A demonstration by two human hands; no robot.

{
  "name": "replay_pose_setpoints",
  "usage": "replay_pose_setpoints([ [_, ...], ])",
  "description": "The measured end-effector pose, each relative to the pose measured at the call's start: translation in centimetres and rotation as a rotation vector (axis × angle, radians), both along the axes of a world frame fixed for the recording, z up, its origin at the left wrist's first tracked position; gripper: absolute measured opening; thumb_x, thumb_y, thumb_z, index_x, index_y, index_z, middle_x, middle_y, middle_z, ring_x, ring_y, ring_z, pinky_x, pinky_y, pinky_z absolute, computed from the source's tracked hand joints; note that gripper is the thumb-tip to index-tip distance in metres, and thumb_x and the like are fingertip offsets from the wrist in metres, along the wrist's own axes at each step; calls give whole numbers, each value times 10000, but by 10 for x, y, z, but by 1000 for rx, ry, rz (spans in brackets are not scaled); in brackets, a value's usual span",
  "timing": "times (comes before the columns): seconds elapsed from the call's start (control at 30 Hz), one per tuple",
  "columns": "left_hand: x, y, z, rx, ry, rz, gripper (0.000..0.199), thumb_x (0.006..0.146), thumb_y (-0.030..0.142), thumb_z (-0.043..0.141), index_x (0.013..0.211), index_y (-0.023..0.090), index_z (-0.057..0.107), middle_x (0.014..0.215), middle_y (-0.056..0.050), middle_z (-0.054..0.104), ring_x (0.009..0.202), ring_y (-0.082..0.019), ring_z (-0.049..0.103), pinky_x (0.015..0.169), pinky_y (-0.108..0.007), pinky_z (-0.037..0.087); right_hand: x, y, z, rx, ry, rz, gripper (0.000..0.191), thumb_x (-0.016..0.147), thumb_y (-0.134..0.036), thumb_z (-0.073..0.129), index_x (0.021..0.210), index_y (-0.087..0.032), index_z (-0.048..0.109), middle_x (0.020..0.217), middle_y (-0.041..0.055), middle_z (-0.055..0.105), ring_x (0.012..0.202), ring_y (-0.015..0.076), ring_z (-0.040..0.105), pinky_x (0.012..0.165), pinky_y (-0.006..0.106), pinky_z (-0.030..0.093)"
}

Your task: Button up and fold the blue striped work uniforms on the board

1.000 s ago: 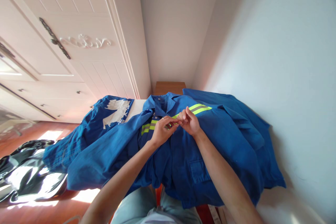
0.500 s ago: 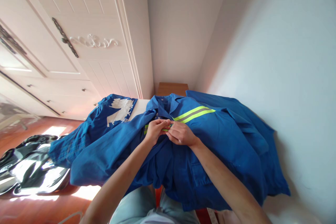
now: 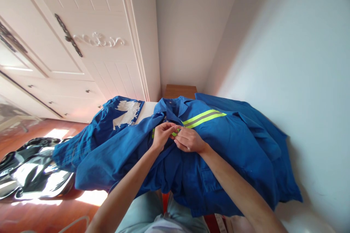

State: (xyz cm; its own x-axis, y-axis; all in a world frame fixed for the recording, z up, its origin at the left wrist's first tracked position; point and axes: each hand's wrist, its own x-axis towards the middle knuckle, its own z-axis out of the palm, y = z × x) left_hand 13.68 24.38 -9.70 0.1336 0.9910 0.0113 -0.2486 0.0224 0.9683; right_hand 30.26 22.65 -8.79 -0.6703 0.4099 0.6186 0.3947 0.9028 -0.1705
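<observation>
A blue work jacket (image 3: 229, 145) with yellow and grey reflective stripes lies spread out before me, its collar pointing away. At its front opening, below the collar, my left hand (image 3: 163, 136) pinches the jacket's edge between thumb and fingers. Right beside it, my right hand (image 3: 189, 139) is closed on the front edge too, the fingertips of both hands almost meeting. Whatever small fastening may sit between the fingertips is hidden. One sleeve stretches out to the left, and a chest pocket flap shows near my right forearm.
Blue jeans-like cloth (image 3: 90, 134) with a ragged white patch lies left of the jacket. A white wardrobe (image 3: 106, 69) stands behind on the left, a pale wall (image 3: 295, 65) on the right. Black, shiny bags (image 3: 38, 171) lie on the reddish floor (image 3: 68, 218). A brown wooden piece (image 3: 180, 91) is at the back.
Both hands stay pinched at the jacket front with only small finger shifts. A bit more yellow stripe shows between them. The whole view has shifted slightly.
</observation>
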Motion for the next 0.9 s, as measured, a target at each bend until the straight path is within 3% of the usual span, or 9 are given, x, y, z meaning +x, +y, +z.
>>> replay_pose_setpoints([
  [0.33,0,-4,-5,81,16,37,316,694,425,814,779,142,702,668,-10,686,473,-87,555,466,-206,473,-2,0,0,35,38,43,165,908,-176,511,816,-242,632,729,37,649,710,194,601,938,445,537],
  [0.73,-2,-2,-16,135,100,9,279,765,438,741,827,171,688,723,-18,696,643,-155,654,561,-243,536,-2,-1,0,-113,106,21,177,921,-216,515,852,-245,676,776,47,691,770,199,648,911,432,546],
  [0.8,-4,-1,-16,155,213,0,256,785,425,710,803,173,670,701,-15,681,624,-155,640,550,-246,518,1,0,2,-126,168,-62,183,925,-208,506,905,-234,686,842,58,715,833,205,663,930,427,535],
  [0.9,-13,-6,-11,301,559,18,225,816,403,674,771,183,663,652,-10,645,580,-148,590,540,-244,456,7,-1,7,-215,310,-325,199,936,-225,502,1023,-213,681,953,86,726,904,215,667,877,394,536],
])
